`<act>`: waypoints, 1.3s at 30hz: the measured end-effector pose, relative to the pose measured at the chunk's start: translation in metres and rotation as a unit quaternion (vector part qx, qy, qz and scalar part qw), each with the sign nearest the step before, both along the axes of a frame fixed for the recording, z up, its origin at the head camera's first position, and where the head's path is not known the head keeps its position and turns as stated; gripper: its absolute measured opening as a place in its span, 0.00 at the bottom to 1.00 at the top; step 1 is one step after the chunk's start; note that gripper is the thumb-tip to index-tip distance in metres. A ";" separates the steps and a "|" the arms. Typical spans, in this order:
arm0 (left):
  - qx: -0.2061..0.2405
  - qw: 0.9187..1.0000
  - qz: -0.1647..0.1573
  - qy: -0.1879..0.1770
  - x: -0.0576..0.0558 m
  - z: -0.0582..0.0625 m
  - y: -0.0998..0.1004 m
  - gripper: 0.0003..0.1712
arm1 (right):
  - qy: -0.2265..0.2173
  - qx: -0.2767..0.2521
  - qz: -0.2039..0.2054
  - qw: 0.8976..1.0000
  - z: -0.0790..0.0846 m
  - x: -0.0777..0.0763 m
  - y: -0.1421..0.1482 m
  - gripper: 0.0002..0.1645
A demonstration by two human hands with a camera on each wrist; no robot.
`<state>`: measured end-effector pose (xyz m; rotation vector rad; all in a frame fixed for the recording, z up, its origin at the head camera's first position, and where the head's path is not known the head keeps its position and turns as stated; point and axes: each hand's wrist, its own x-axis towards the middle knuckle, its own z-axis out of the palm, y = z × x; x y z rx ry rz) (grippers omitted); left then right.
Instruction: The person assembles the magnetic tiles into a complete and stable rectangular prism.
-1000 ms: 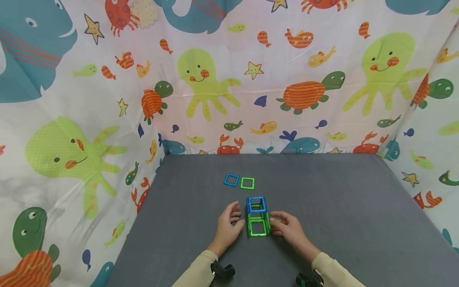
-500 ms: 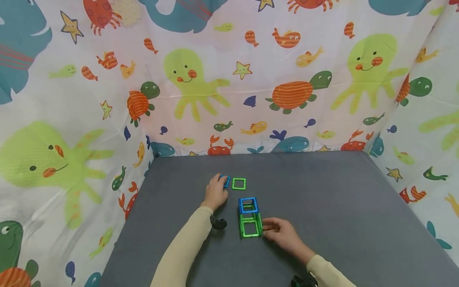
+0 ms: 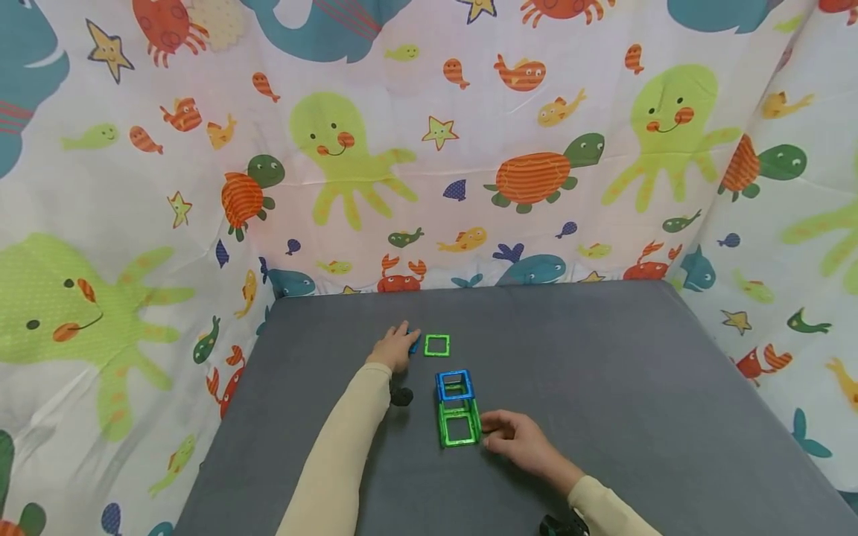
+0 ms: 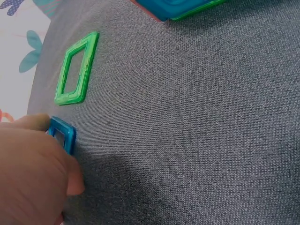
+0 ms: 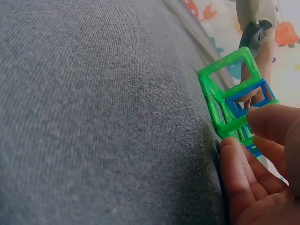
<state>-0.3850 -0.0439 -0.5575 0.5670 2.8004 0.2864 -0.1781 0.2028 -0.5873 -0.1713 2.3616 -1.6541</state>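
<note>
My left hand point(image 3: 394, 350) reaches over a blue square magnetic tile point(image 4: 69, 138) at the back of the table. Its fingers and thumb hold the tile's edges and hide much of it. A green square magnetic tile point(image 3: 437, 345) lies flat just to the right. Nearer to me stands a block built of magnetic tiles, with a blue-framed part point(image 3: 456, 385) behind a green-framed part point(image 3: 459, 431). My right hand point(image 3: 523, 443) is at the right side of the green part, its loosely bent fingertips touching or almost touching the frame.
The grey tabletop point(image 3: 590, 357) is bordered at the back and sides by a white curtain point(image 3: 395, 74) printed with sea animals. A dark wrist camera point(image 3: 401, 396) sits on the left wrist, another point(image 3: 561, 525) on the right.
My left hand has gone from beside the block up to the blue tile at the back. The right hand has stayed by the green part. The head view has turned slightly right.
</note>
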 end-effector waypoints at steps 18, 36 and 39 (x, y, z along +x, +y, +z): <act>-0.036 0.999 0.004 0.031 -0.004 0.001 -0.007 0.30 | 0.002 0.000 -0.010 1.000 -0.002 0.003 0.000 0.22; 0.097 0.985 -0.027 0.140 0.013 -0.020 -0.029 0.23 | 0.020 0.032 -0.020 0.999 -0.001 0.003 -0.005 0.18; 0.140 0.979 -0.017 0.147 0.020 -0.018 -0.030 0.23 | 0.018 0.047 -0.018 0.999 0.000 0.004 -0.006 0.17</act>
